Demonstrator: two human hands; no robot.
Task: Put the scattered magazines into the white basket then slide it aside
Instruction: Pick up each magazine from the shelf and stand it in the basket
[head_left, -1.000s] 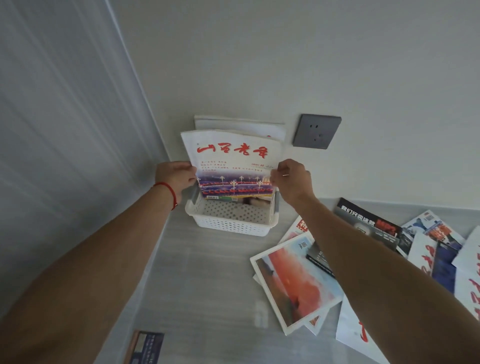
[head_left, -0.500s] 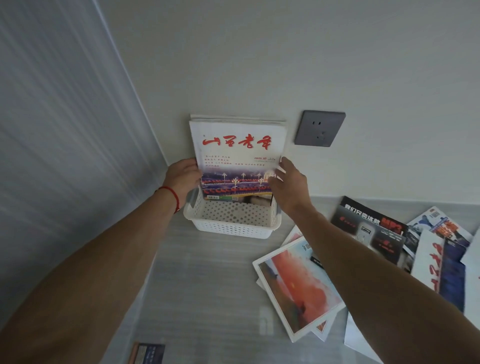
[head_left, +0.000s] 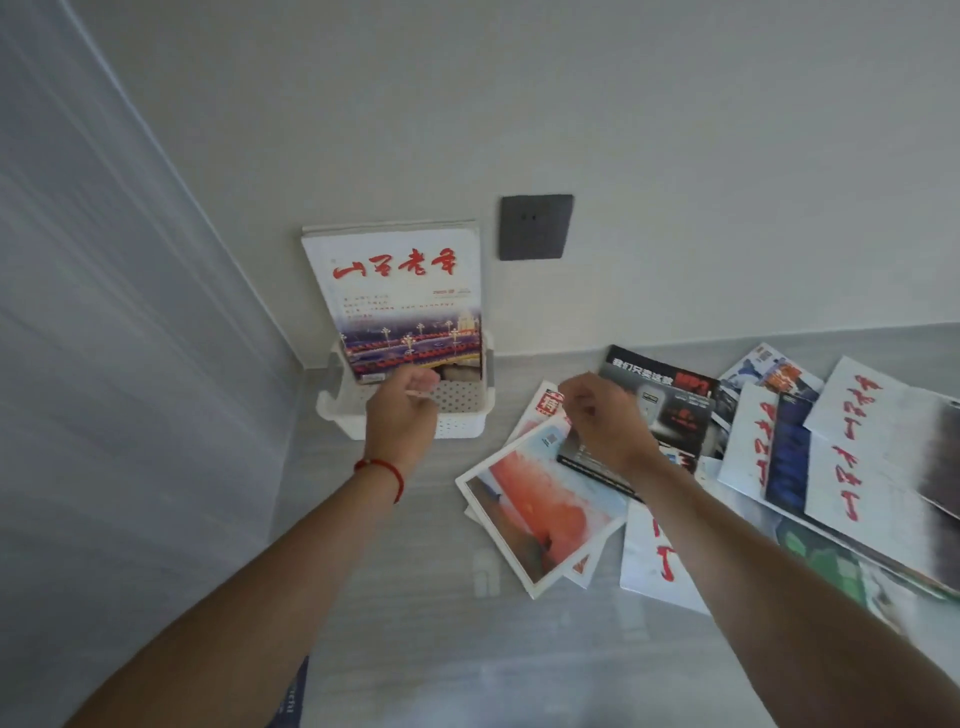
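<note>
1. White basket (head_left: 457, 423): sitting at the back left corner of the surface (head_left: 395, 571), against the wall. I am seeing a magazine with red lettering (head_left: 400, 296) standing upright in it, leaning back on the wall, with more page edges behind it.
2. Left hand (head_left: 402, 410): hovering just in front of the basket's near rim, fingers loosely curled, holding nothing that I can make out.
3. Right hand (head_left: 602, 421): hanging over the scattered pile, fingers loosely bent, pinching nothing visible; whether it is touching the black magazine (head_left: 660, 395) beneath it I cannot tell.
4. Scattered magazines: fanning out along the right side of the surface, overlapping; an orange-cover magazine (head_left: 540, 514) is lying nearest the front, and white magazines with red script (head_left: 852, 467) are lying toward the right edge.
5. Wall socket (head_left: 536, 227): sitting just right of the upright stack.
6. Risk: I am judging the tall stack top-heavy; sliding the basket could tip it forward.
7. Risk: overlapped glossy covers could slip, so 1 lift may drag neighbours off.
</note>
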